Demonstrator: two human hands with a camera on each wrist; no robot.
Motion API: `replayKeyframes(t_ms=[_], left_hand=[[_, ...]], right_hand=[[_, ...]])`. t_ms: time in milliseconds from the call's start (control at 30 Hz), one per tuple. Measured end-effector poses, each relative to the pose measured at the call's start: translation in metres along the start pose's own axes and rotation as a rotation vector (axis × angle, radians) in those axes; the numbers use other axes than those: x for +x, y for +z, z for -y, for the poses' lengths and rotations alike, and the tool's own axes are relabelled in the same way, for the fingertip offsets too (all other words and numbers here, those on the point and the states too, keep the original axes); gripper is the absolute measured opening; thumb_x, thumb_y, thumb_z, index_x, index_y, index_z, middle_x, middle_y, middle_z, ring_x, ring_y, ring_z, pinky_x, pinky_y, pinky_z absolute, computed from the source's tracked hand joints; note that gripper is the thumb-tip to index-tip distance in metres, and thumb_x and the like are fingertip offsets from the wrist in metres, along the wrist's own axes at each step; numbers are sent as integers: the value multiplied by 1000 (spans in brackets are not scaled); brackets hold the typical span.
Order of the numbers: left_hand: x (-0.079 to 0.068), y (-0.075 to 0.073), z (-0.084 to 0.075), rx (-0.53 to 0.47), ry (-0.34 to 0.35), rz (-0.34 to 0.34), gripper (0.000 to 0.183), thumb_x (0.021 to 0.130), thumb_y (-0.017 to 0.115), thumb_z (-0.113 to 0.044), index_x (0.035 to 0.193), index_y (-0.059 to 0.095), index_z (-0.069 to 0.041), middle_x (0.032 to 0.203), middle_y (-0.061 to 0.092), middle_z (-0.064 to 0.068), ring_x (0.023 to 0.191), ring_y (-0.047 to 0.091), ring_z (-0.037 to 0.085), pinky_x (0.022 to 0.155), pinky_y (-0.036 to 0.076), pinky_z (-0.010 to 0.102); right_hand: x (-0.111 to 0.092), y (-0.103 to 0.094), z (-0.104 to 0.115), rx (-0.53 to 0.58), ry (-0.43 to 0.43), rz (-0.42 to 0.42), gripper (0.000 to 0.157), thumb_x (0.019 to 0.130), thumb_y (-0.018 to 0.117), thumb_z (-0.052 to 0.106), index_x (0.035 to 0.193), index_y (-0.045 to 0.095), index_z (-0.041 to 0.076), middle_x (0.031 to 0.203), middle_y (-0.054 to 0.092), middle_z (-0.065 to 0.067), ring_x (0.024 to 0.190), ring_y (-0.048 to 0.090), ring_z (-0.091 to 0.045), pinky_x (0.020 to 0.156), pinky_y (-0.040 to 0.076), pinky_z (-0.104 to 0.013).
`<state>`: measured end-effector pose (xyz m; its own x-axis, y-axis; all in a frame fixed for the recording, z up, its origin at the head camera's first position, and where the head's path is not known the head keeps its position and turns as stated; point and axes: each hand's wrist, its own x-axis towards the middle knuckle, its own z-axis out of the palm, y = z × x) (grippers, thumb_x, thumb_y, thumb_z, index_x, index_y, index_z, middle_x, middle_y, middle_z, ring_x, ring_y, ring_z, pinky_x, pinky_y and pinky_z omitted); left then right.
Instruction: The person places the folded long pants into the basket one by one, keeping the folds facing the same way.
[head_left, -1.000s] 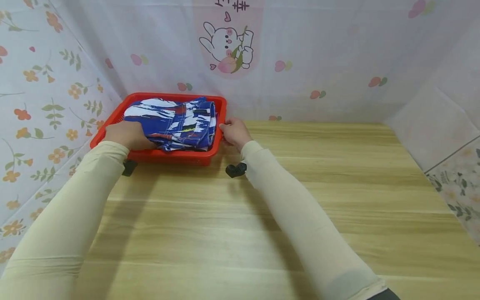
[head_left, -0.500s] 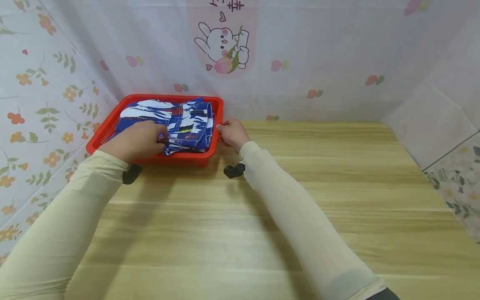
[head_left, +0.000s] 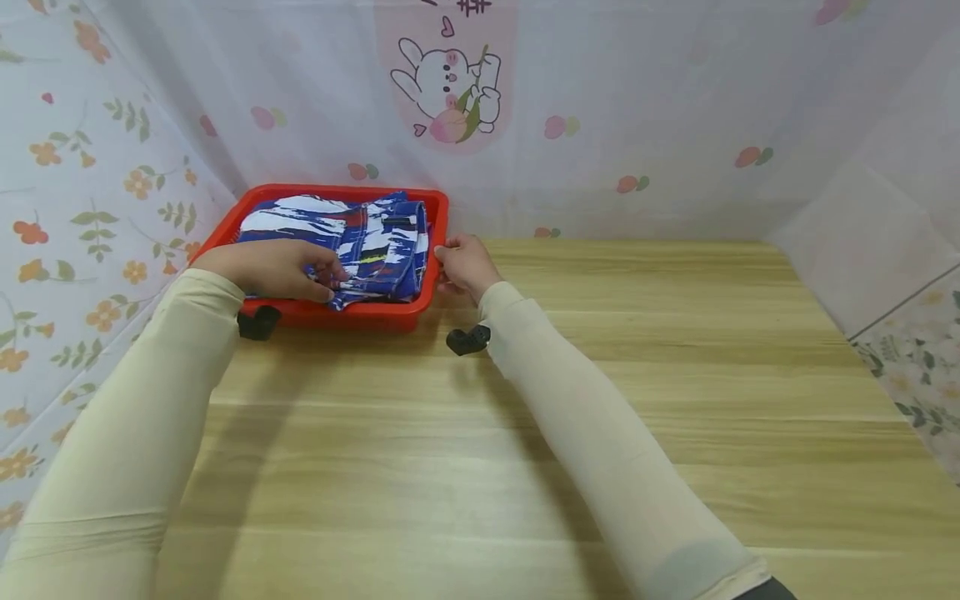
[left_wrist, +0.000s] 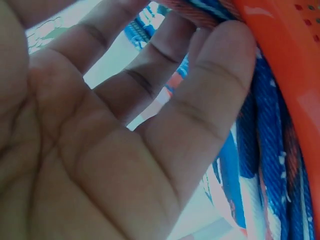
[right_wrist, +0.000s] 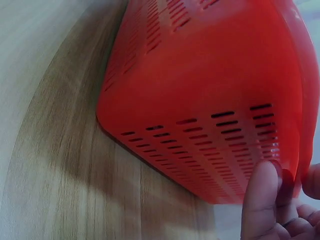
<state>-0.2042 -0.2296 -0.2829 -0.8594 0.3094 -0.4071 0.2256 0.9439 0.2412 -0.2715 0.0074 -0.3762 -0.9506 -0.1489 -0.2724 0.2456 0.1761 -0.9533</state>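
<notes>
A red plastic basket [head_left: 360, 315] stands at the back left of the table in the head view. Inside lies a folded denim-like garment [head_left: 378, 242], blue with white, red and black streaks and visible stitching. My left hand [head_left: 273, 268] reaches over the front rim, its loosely bent fingers resting on the garment's near edge. The left wrist view shows the palm, spread fingers [left_wrist: 195, 105] and layered folds of the garment [left_wrist: 270, 130] beside the basket wall. At the basket's right side, my right hand [head_left: 467, 265] pinches the rim, thumb and fingers on either side [right_wrist: 302, 182].
The wooden table [head_left: 465, 467] stretches forward and right of the basket. White printed curtain [head_left: 600, 117] hangs right behind it, and a floral curtain [head_left: 105, 225] borders the left side. A black wrist-camera piece [head_left: 258, 323] sits under the left wrist.
The left hand first dips in along the basket's front, then lifts and moves right, and now lies lower on the garment with its fingers loosened. The right hand keeps its grip on the rim.
</notes>
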Motion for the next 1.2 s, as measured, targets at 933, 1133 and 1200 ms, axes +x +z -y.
replayKeyframes(t_ms=[933,1133,1200], left_hand=[[26,9,-12,-25,-85,60,33,82,65,-44,97,68,-15,83,59,6,88,50,24,67,40,35],[48,7,-27,-13,-145,176,24,81,69,-33,90,66,-11,87,57,10,85,51,25,64,43,31],[52,8,-32,33,-159,181,22,81,69,-29,94,67,-11,89,58,10,87,51,26,66,43,32]], right_hand=[[-3,7,-1,-119,-87,-59,25,96,47,24,114,49,6,95,56,-10,70,59,-20,68,54,-37],[-3,5,-2,-76,-105,-54,20,96,48,21,107,51,5,83,59,-12,63,58,-25,54,52,-30],[-3,4,-1,-66,-108,-42,19,96,48,21,106,51,5,80,58,-12,61,58,-25,53,52,-30]])
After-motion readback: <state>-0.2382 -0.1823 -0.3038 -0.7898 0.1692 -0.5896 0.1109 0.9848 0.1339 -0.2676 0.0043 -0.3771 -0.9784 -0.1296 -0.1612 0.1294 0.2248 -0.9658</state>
